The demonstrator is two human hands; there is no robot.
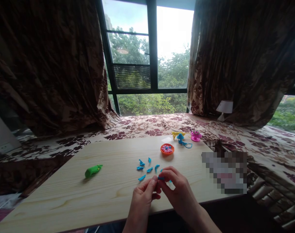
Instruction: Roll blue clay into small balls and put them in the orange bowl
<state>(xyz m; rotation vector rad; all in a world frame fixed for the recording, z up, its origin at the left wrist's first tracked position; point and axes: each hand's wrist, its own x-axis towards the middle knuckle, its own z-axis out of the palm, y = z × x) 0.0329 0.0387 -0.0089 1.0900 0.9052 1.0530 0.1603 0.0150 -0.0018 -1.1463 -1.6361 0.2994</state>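
Near the table's front edge, my left hand (pixel 146 191) and my right hand (pixel 177 185) meet, fingertips together. Pinched between them is a small blue piece (pixel 160 178) that looks like modelling clay, mostly hidden by the fingers. Just beyond the hands lie several loose blue clay-like pieces (pixel 149 170), thin and pointed like petals or leaves. A few more bits of blue are partly covered by my right hand. Farther back stands a small orange bowl (pixel 167 153) with pink and blue balls in it.
A green clay-like figure (pixel 92 171) lies at the left of the wooden table (pixel 72 191). At the back right are a blue mushroom-shaped piece (pixel 180 138), a yellow piece (pixel 177 134) and a pink piece (pixel 196 136). A blurred-out item (pixel 225 174) covers the right edge.
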